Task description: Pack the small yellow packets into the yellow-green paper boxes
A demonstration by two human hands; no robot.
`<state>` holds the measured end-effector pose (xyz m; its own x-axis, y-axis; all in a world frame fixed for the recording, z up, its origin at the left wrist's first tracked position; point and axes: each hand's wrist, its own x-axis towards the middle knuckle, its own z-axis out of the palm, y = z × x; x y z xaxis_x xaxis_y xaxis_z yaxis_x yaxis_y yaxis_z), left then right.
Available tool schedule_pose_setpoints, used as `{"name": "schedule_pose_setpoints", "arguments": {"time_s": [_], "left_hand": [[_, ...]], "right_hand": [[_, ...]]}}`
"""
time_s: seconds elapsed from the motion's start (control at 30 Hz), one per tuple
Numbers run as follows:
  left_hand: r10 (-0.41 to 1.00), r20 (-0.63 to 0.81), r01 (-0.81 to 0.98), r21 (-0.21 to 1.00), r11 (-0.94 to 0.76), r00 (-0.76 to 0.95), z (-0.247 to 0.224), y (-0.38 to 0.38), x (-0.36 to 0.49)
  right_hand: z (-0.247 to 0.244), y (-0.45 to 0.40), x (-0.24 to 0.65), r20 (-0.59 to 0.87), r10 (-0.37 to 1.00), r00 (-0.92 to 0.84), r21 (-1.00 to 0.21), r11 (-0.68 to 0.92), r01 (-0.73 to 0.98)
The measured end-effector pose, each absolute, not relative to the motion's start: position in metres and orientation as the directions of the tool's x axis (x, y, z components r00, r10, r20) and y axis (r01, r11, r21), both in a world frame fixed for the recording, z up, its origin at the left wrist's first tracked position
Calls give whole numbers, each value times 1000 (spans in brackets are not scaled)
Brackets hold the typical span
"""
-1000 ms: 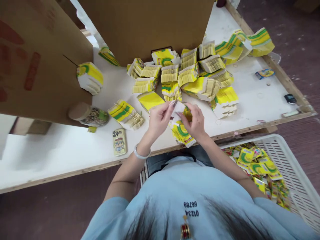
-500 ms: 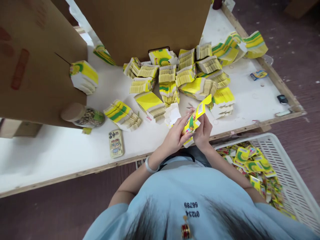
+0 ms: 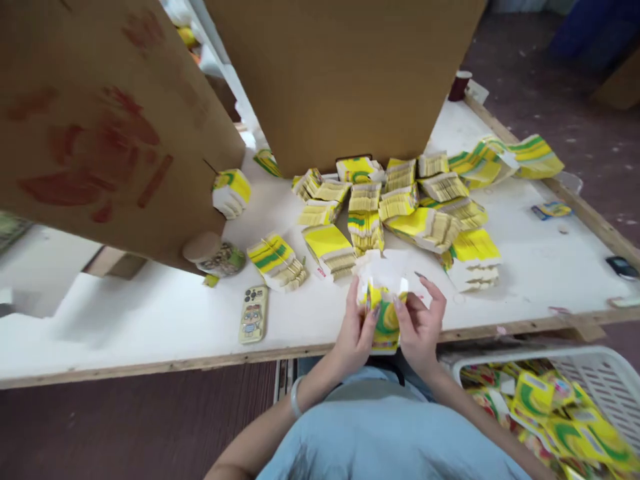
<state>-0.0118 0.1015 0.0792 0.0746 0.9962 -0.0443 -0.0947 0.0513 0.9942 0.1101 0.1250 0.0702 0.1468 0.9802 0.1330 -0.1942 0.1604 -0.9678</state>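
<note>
A small yellow carton [image 3: 387, 327] with a green design is held upright between my hands at the table's front edge. My left hand [image 3: 356, 333] pinches its left side, thumb on the near face. My right hand [image 3: 423, 327] closes on the right side, thumb near the top, with the index finger raised. White card flaps [image 3: 384, 267] show just beyond the carton's top; whether they belong to it I cannot tell. Past my hands lie several bundles of flat yellow cartons, among them one bundle [image 3: 330, 250] to the left and a stack [image 3: 475, 257] to the right.
Large cardboard boxes stand at the back [image 3: 345, 80] and left [image 3: 115, 147]. A phone [image 3: 253, 313] and a lidded jar [image 3: 220, 259] lie on the left of the white table [image 3: 150, 333]. A white basket [image 3: 595, 360] holding several cartons sits below at right.
The carton has turned from slanted to upright, with its green-marked face toward me. My hands have shifted to grip its two sides. The camera view has swung, moving the scene right and down.
</note>
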Motion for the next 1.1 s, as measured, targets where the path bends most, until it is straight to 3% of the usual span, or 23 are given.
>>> {"name": "schedule_pose_setpoints", "arguments": {"time_s": [0.2, 0.3, 0.43, 0.63, 0.8, 0.87, 1.0, 1.1], "left_hand": [[957, -180, -124, 969, 212, 227, 97, 76, -47], [955, -215, -106, 965, 240, 204, 100, 69, -54], [974, -201, 2, 979, 202, 104, 90, 60, -48], [982, -185, -30, 982, 186, 33, 80, 55, -41], [994, -80, 69, 995, 75, 74, 85, 55, -49], [991, -115, 117, 987, 106, 70, 87, 56, -51], [987, -134, 174, 978, 118, 87, 90, 61, -54], [983, -140, 177, 977, 117, 122, 89, 62, -57]], "right_hand": [[70, 116, 111, 76, 985, -155, -977, 42, -210], [69, 110, 118, 25, 962, -273, -987, -20, -161], [60, 97, 123, -18, 958, -285, -996, -41, -75], [39, 91, 126, 80, 987, -142, -997, 81, 8], [40, 101, 142, 267, 868, -418, -953, 303, 19], [49, 105, 145, 207, 853, -479, -971, 239, 7], [70, 111, 140, -148, 803, -577, -987, -152, 42], [81, 116, 136, -226, 743, -630, -958, -287, 5]]}}
